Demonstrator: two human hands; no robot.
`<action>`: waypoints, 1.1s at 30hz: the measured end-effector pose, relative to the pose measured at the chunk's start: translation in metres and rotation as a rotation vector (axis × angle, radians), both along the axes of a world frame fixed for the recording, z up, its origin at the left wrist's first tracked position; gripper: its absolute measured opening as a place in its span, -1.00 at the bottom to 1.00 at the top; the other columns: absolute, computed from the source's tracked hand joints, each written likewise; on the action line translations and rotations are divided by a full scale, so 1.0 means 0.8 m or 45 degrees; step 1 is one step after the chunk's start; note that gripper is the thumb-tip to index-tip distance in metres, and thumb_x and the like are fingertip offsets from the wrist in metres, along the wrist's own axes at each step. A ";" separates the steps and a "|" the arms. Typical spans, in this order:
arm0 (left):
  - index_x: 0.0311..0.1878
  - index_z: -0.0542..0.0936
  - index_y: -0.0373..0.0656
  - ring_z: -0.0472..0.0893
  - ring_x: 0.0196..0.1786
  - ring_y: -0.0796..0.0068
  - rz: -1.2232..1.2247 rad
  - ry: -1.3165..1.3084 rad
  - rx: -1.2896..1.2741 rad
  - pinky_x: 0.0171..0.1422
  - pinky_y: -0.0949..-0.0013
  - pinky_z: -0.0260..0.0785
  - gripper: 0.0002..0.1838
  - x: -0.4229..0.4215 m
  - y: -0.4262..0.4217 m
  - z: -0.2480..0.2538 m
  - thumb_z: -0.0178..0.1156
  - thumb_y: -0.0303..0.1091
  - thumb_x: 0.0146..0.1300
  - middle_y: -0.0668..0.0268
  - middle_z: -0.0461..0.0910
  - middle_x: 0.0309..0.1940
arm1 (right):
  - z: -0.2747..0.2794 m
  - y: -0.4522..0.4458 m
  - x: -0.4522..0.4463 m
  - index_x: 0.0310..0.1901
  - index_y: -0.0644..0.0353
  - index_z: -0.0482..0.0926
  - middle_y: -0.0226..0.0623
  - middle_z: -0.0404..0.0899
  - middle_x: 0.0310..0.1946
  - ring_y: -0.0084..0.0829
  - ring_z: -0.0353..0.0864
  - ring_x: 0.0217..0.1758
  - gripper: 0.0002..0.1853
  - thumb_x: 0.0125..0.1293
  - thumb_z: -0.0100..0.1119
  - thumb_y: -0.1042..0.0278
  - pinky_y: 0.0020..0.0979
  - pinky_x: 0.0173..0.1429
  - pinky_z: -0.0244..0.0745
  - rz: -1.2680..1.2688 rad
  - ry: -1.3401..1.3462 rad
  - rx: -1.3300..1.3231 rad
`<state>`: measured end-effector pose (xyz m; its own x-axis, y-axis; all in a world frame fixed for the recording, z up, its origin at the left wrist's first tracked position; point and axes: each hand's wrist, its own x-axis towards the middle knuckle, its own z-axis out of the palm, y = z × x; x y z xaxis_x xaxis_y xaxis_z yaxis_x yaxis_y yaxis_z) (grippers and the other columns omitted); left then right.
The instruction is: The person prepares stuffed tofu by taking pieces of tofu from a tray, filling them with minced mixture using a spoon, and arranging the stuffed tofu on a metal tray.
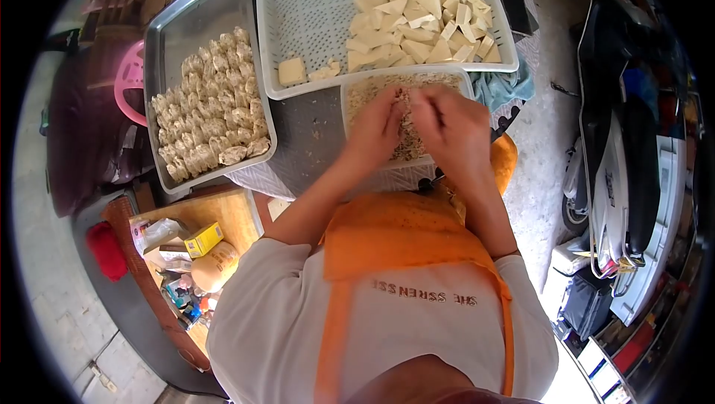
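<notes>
My left hand [378, 125] and my right hand [453, 127] meet over a white rectangular container [347, 117] of crumbly, pale brown mixture [410, 148]. The fingers of both are curled in and pressed together at the tips, and what they hold is hidden between them. Just beyond the container stands a large white perforated basket [313, 17], with many cut wedges of pale, tofu-like blocks [421, 17] heaped at its right. One small block [292, 71] and some broken bits [325, 71] lie near its front left corner.
A metal tray [167, 35] on the left carries rows of crumb-coated pieces [212, 102]. A blue-green cloth [505, 85] hangs at the table's right edge. Lower left, a wooden surface [242, 214] bears a yellow box [204, 240] and small items. A scooter [622, 158] stands at right.
</notes>
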<state>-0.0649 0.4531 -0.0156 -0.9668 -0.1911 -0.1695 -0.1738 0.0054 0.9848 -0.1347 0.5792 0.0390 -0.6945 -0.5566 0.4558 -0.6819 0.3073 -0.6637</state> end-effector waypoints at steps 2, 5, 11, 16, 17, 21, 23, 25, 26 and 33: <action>0.06 0.46 -0.22 0.47 -0.40 0.60 0.012 -0.110 0.255 -0.32 0.49 0.38 -0.73 0.002 -0.003 -0.002 -0.19 -0.35 0.49 0.36 0.50 -0.35 | 0.008 0.014 0.005 -0.34 0.28 0.55 -0.18 0.55 -0.60 -0.28 0.50 -0.65 -0.93 0.24 0.17 0.47 -0.34 -0.52 0.40 -0.108 -0.018 -0.191; 0.08 0.46 -0.19 0.51 -0.26 0.53 0.018 -0.076 0.671 -0.18 0.41 0.44 -0.70 -0.005 -0.013 -0.013 -0.20 -0.29 0.50 0.33 0.51 -0.25 | 0.008 0.032 0.004 -0.36 0.27 0.55 -0.39 0.52 -0.65 -0.61 0.40 -0.68 -0.85 0.36 0.10 0.42 -0.55 -0.56 0.30 -0.251 -0.540 -0.361; 0.10 0.48 -0.17 0.52 -0.10 0.52 0.134 -0.148 0.883 -0.03 0.38 0.46 -0.62 -0.013 -0.011 -0.009 -0.25 -0.17 0.52 0.30 0.51 -0.06 | -0.033 0.043 0.009 -0.23 0.28 0.53 -0.35 0.59 -0.53 -0.65 0.49 -0.57 -0.85 0.43 0.02 0.40 -0.61 -0.49 0.40 -0.145 -1.087 -0.610; 0.08 0.50 -0.15 0.53 -0.07 0.53 0.171 -0.170 0.862 -0.09 0.38 0.44 -0.58 -0.012 -0.010 -0.017 -0.27 -0.10 0.53 0.33 0.52 -0.01 | -0.049 0.023 0.027 -0.32 0.32 0.54 -0.27 0.61 -0.49 -0.48 0.59 -0.52 -0.85 0.39 0.03 0.46 -0.49 -0.42 0.49 -0.170 -0.840 -0.365; 0.08 0.50 -0.14 0.53 -0.07 0.53 0.172 -0.168 0.883 -0.11 0.39 0.44 -0.58 -0.011 -0.010 -0.017 -0.27 -0.10 0.52 0.33 0.52 -0.02 | -0.052 0.022 0.030 -0.35 0.33 0.54 -0.25 0.60 -0.49 -0.42 0.59 -0.53 -0.84 0.37 0.03 0.48 -0.46 -0.41 0.49 -0.151 -0.622 -0.236; 0.06 0.52 -0.14 0.55 -0.11 0.52 0.186 -0.166 0.964 -0.14 0.40 0.43 -0.58 -0.011 -0.011 -0.020 -0.26 -0.08 0.52 0.32 0.55 -0.08 | -0.047 0.014 0.036 -0.41 0.35 0.55 -0.23 0.59 -0.47 -0.32 0.60 -0.53 -0.83 0.33 0.03 0.53 -0.42 -0.41 0.49 -0.158 -0.383 -0.147; 0.05 0.52 -0.15 0.55 -0.13 0.52 0.184 -0.160 0.957 -0.13 0.40 0.43 -0.57 -0.012 -0.013 -0.020 -0.26 -0.08 0.52 0.31 0.57 -0.12 | -0.046 0.019 0.034 -0.35 0.34 0.55 -0.27 0.60 -0.48 -0.43 0.60 -0.53 -0.84 0.36 0.02 0.50 -0.47 -0.42 0.48 -0.165 -0.556 -0.268; 0.04 0.53 -0.16 0.56 -0.14 0.51 0.165 -0.151 0.914 -0.12 0.40 0.43 -0.56 -0.011 -0.012 -0.021 -0.26 -0.06 0.52 0.31 0.58 -0.16 | -0.043 0.029 0.031 -0.29 0.32 0.55 -0.32 0.60 -0.48 -0.55 0.59 -0.51 -0.84 0.40 0.01 0.46 -0.53 -0.43 0.48 -0.179 -0.898 -0.484; 0.04 0.53 -0.16 0.56 -0.14 0.51 0.170 -0.149 0.903 -0.10 0.40 0.42 -0.55 -0.010 -0.010 -0.022 -0.26 -0.06 0.52 0.31 0.58 -0.16 | -0.045 0.027 0.032 -0.28 0.31 0.54 -0.32 0.59 -0.50 -0.57 0.56 -0.53 -0.84 0.42 -0.01 0.46 -0.55 -0.44 0.47 -0.146 -0.910 -0.468; 0.05 0.53 -0.16 0.52 -0.09 0.56 0.234 -0.178 0.796 -0.02 0.42 0.40 -0.52 -0.012 -0.009 -0.011 -0.26 -0.02 0.52 0.33 0.56 -0.12 | -0.056 0.027 0.030 -0.20 0.31 0.52 -0.32 0.58 -0.51 -0.61 0.55 -0.52 -0.85 0.44 -0.03 0.43 -0.60 -0.44 0.48 -0.013 -1.081 -0.587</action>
